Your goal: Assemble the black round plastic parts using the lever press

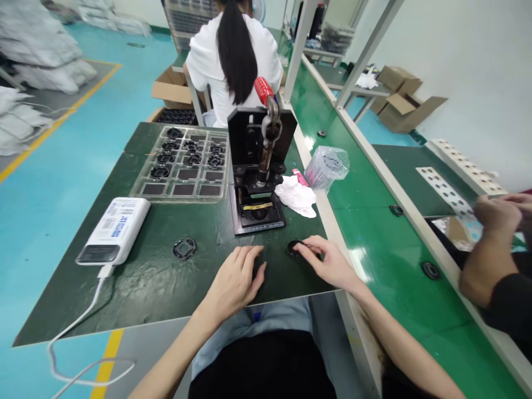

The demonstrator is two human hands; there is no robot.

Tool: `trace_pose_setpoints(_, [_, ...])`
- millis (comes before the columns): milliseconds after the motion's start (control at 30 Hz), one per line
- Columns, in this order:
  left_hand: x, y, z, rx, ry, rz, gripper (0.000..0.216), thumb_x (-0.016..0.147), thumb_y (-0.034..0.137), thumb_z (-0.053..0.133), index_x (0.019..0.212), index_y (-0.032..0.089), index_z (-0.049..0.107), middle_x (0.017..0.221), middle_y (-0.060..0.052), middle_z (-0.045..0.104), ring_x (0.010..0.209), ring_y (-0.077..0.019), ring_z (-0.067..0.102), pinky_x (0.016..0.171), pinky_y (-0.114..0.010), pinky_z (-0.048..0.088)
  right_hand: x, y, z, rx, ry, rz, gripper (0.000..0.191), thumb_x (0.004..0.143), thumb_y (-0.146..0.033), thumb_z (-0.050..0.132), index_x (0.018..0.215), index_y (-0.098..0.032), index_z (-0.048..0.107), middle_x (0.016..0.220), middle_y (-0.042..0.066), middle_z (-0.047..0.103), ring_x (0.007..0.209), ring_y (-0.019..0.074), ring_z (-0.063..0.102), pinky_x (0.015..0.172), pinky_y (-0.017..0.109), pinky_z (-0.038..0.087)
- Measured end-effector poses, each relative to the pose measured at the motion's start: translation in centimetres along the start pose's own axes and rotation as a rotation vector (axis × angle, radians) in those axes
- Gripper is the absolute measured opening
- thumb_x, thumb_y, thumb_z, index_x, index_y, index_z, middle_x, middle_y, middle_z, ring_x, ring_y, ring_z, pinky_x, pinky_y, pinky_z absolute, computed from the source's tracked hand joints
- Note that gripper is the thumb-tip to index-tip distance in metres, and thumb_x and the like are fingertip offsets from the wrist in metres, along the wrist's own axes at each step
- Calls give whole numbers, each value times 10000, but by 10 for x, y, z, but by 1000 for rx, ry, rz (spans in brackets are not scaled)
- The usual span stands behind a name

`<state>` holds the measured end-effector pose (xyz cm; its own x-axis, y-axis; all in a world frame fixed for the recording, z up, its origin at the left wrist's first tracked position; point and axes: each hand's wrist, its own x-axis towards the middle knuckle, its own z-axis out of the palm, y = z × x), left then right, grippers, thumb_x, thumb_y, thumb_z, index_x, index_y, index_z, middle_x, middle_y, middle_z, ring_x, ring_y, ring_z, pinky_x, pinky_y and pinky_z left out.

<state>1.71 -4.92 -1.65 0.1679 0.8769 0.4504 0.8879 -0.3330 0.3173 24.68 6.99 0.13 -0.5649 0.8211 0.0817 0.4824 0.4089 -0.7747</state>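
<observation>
My right hand (328,261) grips a round black ring part (292,248) at its edge, low over the green table (145,293) near the right side. Resting at the front of the table, my left hand (238,277) is empty, its fingers bent and the thumb apart. Just beyond both hands stands a black toggle press (266,144) with a red handle. Another black part lies in the press bed (260,214) under a yellow strip. A separate black ring frame (184,249) lies flat to the left of my left hand.
A clear compartment tray (178,191) holds several black parts. Left are a white power bank (114,230) and cable (97,291). White tissue (296,195) and a plastic-bagged cup (326,168) sit right of the press. Loose rings lie on the green conveyor (382,244); co-workers sit ahead and right.
</observation>
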Motion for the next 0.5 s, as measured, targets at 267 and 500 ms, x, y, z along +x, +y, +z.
trace_pose_setpoints(267, [-2, -2, 1, -83, -92, 4, 554, 1005, 264, 549, 1496, 105, 345, 1344, -161, 638, 1129, -316, 600, 969, -467, 567, 20, -5, -3, 59, 66, 9, 410, 1044, -474, 439, 1134, -206, 737, 912, 65, 664, 758, 174, 572, 716, 317, 479])
trace_pose_setpoints(500, [-4, -1, 1, -143, -85, -21, 565, 1000, 263, 559, 1505, 135, 340, 1281, -161, 660, 1101, -297, 622, 934, -456, 580, 40, -25, -2, 52, 69, -102, 441, 1039, -516, 458, 1182, -220, 752, 845, 48, 579, 760, 172, 534, 725, 313, 470])
